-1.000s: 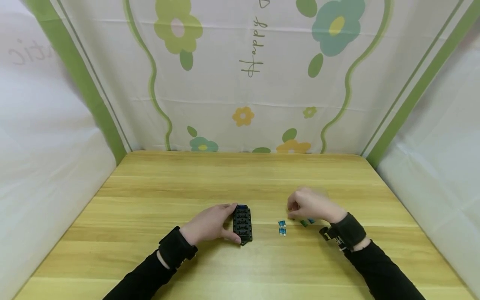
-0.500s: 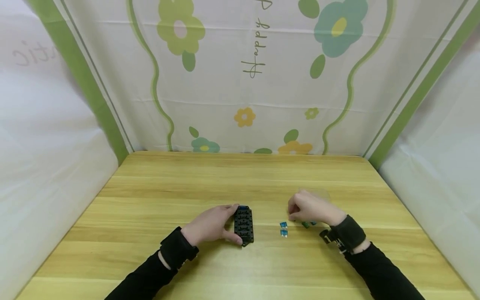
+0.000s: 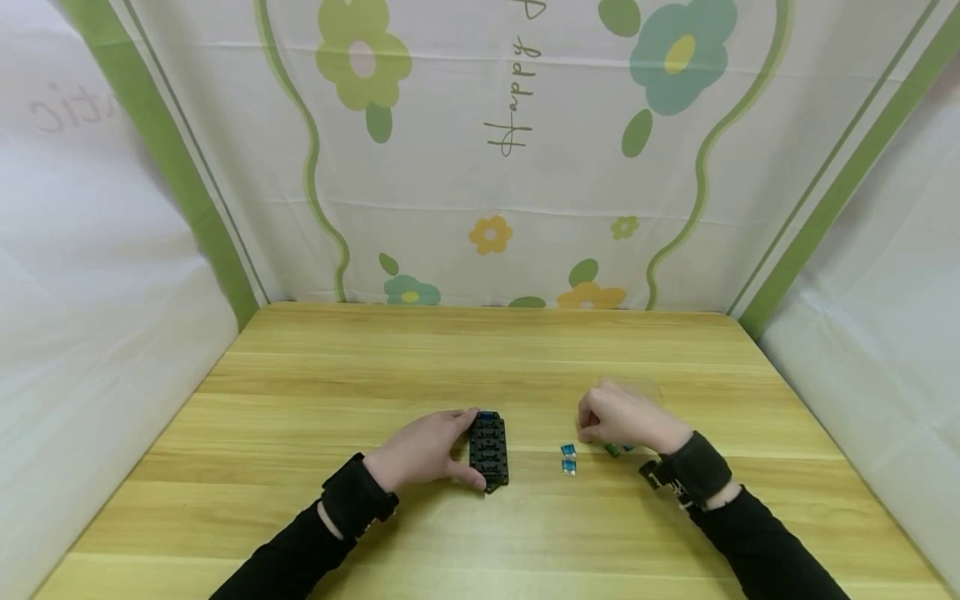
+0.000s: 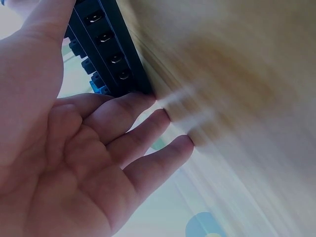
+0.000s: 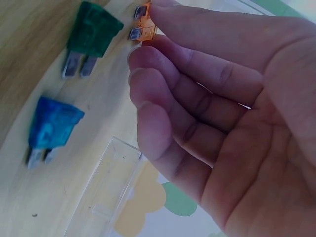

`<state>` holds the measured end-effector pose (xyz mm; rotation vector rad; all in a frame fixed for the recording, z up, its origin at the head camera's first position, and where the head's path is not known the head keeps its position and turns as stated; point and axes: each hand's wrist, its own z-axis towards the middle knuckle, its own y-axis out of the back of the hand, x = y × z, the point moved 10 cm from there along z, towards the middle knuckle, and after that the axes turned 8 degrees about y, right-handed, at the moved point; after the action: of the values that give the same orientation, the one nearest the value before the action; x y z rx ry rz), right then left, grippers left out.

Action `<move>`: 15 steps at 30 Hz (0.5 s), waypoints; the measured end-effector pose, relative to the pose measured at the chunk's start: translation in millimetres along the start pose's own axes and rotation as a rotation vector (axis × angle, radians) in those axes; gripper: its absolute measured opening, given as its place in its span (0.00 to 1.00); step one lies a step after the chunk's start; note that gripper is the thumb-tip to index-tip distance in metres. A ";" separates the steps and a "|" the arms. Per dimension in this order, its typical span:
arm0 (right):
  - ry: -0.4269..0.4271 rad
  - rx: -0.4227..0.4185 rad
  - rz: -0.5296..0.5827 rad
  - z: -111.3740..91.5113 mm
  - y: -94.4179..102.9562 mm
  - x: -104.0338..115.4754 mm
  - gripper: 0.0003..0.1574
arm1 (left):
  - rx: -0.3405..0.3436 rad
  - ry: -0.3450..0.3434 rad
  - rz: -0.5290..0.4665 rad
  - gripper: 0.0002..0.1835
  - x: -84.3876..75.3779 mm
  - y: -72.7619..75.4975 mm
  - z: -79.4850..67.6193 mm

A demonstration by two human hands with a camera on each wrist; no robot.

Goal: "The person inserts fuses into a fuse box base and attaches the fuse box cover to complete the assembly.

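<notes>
Right wrist view: orange fuse (image 5: pixel 146 28) pinched between thumb and index finger of the right hand (image 5: pixel 212 113), grip closed on it, metal legs facing away from the palm. Can't tell if it touches the worktop (image 3: pixel 337 358). Other three fingers bent inward beside the index. Green fuse (image 5: pixel 94 30) lies near the fingertips, loose blue fuse (image 5: pixel 55 123) beside it, apart, legs showing on both. Clear plastic box (image 5: pixel 106 180) near the little finger, partly out of frame.

Head view: right hand is right of the black fuse holder (image 3: pixel 489 450), well apart from it; orange fuse hidden there. Between them, a far blue fuse (image 3: pixel 567 450) and a near blue fuse (image 3: pixel 569 467), one just beside the other. Holder sits on the worktop, long side running away from the person. Left hand (image 3: pixel 423 450) grips it from the left, thumb by the near end, index by the far end. Blue piece (image 3: pixel 487 415) at the holder's far end, too small to read.

Left wrist view: row of round holes with metal inside along the holder's side; three fingertips rest on the wood.

Black straps (image 3: pixel 358 497) on both wrists, black sleeves (image 3: pixel 281 554). White flowered cloth (image 3: pixel 435 158) behind.
</notes>
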<state>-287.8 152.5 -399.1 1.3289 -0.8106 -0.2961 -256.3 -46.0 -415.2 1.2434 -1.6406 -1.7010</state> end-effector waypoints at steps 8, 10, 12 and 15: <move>0.023 0.002 0.010 -1.2 -1.6 1.5 0.06 | 0.003 0.004 -0.001 0.60 -1.0 -1.0 0.0; 0.019 0.005 0.009 -1.1 -2.2 1.2 0.06 | 0.005 0.009 -0.003 0.60 -0.7 -1.2 -0.3; 0.014 0.007 0.008 -0.7 -2.6 0.1 0.07 | 0.005 0.013 -0.005 0.60 -0.3 -1.2 -0.5; 0.007 0.007 0.001 -0.5 -2.5 -1.9 0.07 | 0.004 0.014 -0.009 0.60 -0.8 0.1 -0.6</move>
<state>-288.1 153.4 -402.1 1.3354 -0.8071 -0.2876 -255.4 -45.6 -414.8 1.2639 -1.6339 -1.6919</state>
